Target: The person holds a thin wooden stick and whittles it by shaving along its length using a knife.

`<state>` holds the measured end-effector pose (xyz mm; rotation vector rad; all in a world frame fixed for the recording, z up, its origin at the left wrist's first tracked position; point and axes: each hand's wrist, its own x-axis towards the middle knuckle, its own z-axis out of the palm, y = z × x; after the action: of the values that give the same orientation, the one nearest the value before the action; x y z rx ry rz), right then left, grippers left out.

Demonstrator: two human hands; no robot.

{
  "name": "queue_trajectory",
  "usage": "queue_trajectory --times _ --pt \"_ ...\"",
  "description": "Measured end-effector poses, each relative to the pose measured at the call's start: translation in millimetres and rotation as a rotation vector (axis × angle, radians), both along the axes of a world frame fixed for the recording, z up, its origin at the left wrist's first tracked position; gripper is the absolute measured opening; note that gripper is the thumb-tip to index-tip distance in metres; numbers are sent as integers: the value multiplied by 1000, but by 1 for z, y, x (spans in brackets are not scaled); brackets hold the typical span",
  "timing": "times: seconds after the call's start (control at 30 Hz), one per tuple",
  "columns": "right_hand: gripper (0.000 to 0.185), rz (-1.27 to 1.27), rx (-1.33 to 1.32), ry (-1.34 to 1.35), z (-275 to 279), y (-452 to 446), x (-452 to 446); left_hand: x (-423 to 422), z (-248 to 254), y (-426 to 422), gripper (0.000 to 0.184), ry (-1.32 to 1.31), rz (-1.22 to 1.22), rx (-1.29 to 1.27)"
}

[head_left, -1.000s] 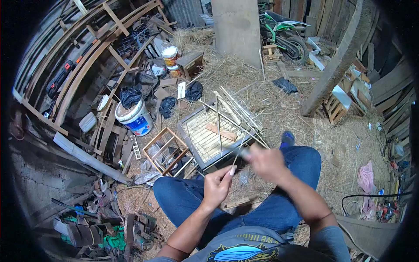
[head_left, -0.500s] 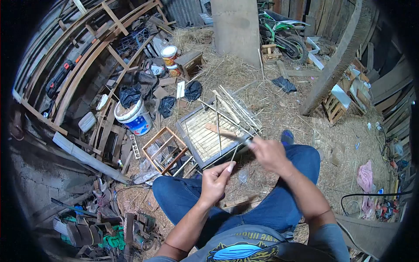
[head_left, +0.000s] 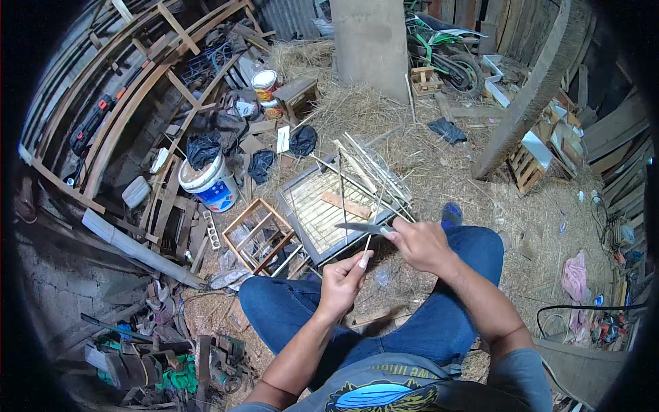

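My left hand (head_left: 342,283) pinches a thin bamboo stick (head_left: 368,243) that points up and away from my lap. In my right hand (head_left: 420,246) is a knife (head_left: 358,227), its blade pointing left across the upper part of the stick. Whether the edge touches the stick I cannot tell. Beyond both hands lies a dark-framed panel of bamboo slats (head_left: 305,206). On it rest a small flat piece of wood (head_left: 345,204) and several long thin strips (head_left: 367,165) at its right side.
Left of the panel stands a small wooden frame (head_left: 257,235), with a white bucket (head_left: 211,184) behind it. A slanted wooden post (head_left: 525,96) rises at the right. Straw (head_left: 439,154) covers the floor. A green motorbike (head_left: 446,58) is at the back.
The knife has swung from pointing away to lying more level, its tip now further left and lower. My right hand has shifted slightly; my left hand stays nearly in place.
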<state>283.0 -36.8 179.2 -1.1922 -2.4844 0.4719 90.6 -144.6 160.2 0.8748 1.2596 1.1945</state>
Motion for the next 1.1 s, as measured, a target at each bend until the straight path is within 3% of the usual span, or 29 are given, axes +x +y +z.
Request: queue_trajectory --times 0.17,0.23,0.27,0.37,0.4,0.5,0.6,0.73,0.83,0.9,1.1 --pt "37 110 -16 5 -14 -1 -1 1 -1 0 34 63 11 4" --pt "37 -93 37 58 -15 30 10 1 -7 -6 33 78 11 3" --pt "35 -78 -94 -9 -17 24 8 0 -8 -4 32 95 10 15" --pt "36 192 -84 -7 -6 -1 -6 -1 -10 -5 31 171 -3 61" --pt "35 157 48 58 -20 15 -1 1 -1 -3 31 147 26 36" --pt "35 -51 -54 -14 -20 45 8 -8 -9 -6 31 132 14 19" --pt "37 188 -31 -77 2 13 -10 -5 -8 -7 31 136 7 20" --pt "42 -91 -2 -4 -4 61 7 -7 -13 -5 32 127 0 45" --pt "32 156 -43 -17 5 25 -7 -7 -16 -5 32 128 -24 14" --pt "37 -78 -10 -52 -16 63 5 -4 -9 -8 32 103 -15 34" --pt "43 126 -57 -95 -4 45 3 -5 -17 -13 31 136 -34 28"
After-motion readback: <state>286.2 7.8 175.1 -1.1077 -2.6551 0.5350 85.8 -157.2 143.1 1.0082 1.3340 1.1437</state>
